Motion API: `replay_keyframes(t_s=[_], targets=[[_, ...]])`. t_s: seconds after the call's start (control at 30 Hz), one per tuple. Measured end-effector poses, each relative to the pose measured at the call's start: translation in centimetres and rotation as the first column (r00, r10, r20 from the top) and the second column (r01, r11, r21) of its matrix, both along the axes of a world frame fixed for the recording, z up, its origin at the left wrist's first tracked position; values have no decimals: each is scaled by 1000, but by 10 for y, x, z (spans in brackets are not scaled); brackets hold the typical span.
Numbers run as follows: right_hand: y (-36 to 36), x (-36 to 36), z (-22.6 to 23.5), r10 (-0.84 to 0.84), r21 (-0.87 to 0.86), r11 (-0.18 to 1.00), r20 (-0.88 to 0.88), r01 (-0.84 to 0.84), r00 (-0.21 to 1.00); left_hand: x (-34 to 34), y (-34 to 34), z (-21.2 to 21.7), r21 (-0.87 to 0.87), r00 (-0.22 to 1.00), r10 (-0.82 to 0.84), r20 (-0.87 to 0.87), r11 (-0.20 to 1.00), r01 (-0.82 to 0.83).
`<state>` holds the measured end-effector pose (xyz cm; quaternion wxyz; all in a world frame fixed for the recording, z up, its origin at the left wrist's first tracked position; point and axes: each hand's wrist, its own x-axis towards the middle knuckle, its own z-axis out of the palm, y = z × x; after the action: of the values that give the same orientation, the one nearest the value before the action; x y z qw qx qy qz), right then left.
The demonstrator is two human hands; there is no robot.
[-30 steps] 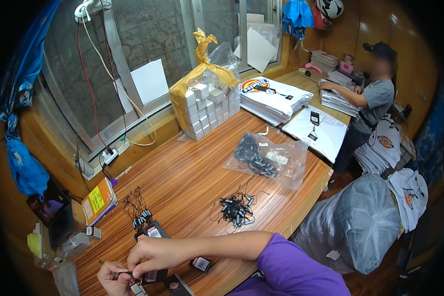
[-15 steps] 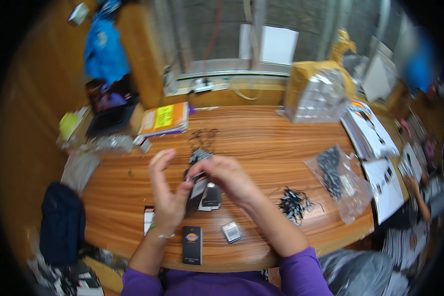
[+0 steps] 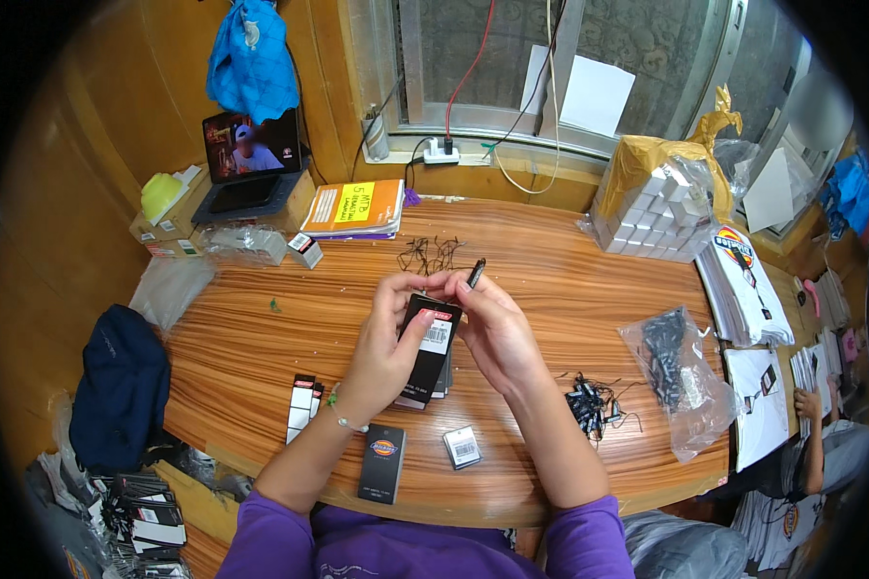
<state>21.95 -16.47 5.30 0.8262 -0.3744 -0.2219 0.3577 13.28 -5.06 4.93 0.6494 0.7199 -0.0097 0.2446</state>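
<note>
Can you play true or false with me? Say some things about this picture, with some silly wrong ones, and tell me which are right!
1. The left hand holds a black tag with a white sticker. True.
2. The right hand lies flat on the table. False: it is up beside the tag, pinching a small black piece.
3. A blue cloth hangs above a lit screen. True.
4. The orange booklet is in the left hand. False: it lies on the table.
5. The sleeves of the person at the table are green. False: they are purple.
6. A clear plastic bag lies toward the table's right side. True.
</note>
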Motion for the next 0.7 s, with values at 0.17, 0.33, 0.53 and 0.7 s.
replay_keyframes(t_s=[0.17, 0.33, 0.53, 0.7], targets=[[2, 7, -5, -20, 43, 999, -27, 22, 999, -1, 10, -1, 34, 976, -34, -214, 999, 43], [-1, 8, -1, -57, 73, 996, -43, 60, 997, -1, 23, -7, -26, 962, -144, -233, 990, 142], [-4, 10, 1, -19, 253, 967, -62, 35, 998, -3, 24, -14, -96, 930, -278, -240, 960, 262], [-6, 1, 6, 55, 297, 954, -91, -25, 994, -21, 27, 1, -140, 920, -338, -201, 939, 314]])
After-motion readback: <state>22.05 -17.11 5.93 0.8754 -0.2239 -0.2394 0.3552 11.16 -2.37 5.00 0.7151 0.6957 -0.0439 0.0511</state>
